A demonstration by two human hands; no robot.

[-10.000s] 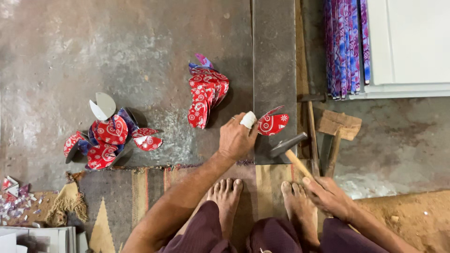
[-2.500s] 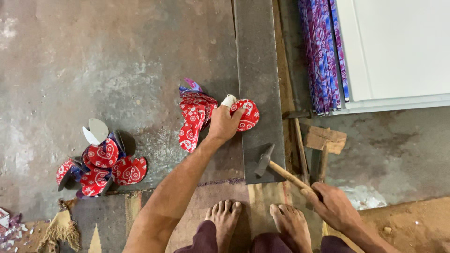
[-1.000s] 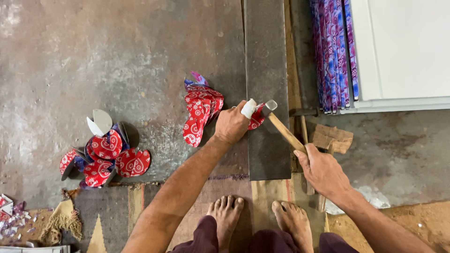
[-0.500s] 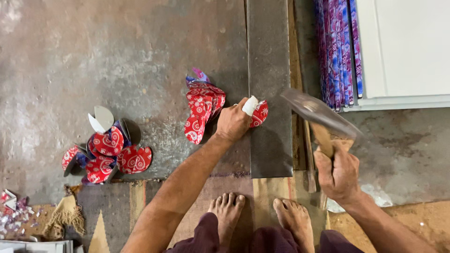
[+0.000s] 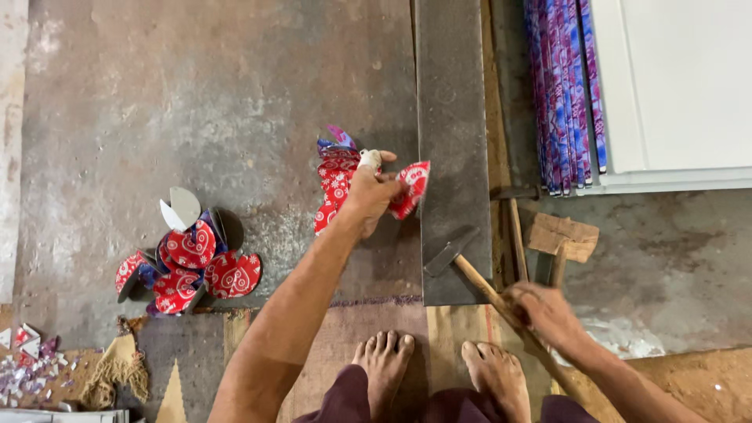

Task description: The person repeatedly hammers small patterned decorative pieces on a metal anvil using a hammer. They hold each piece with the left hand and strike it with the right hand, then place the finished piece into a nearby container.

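My left hand (image 5: 368, 190) grips a red patterned round metal piece (image 5: 410, 188), holding it at the left edge of a long dark steel bar (image 5: 453, 117). A white wrap covers one finger. Just behind the hand lies a stack of similar red pieces (image 5: 332, 182). My right hand (image 5: 547, 311) holds the wooden handle of a hammer (image 5: 453, 254), whose head rests on the near end of the steel bar. My bare feet (image 5: 439, 372) sit on a mat below.
A pile of red round pieces (image 5: 188, 262) lies on the floor at left. Striped printed sheets (image 5: 562, 90) and a white panel (image 5: 674, 86) lie at upper right. A wooden mallet (image 5: 561, 241) rests beside the bar. Small scraps (image 5: 31, 364) sit at lower left.
The hammer, raised half a second ago, has come down and now rests low on the bar. My left hand has drawn the red piece off the bar toward the left.
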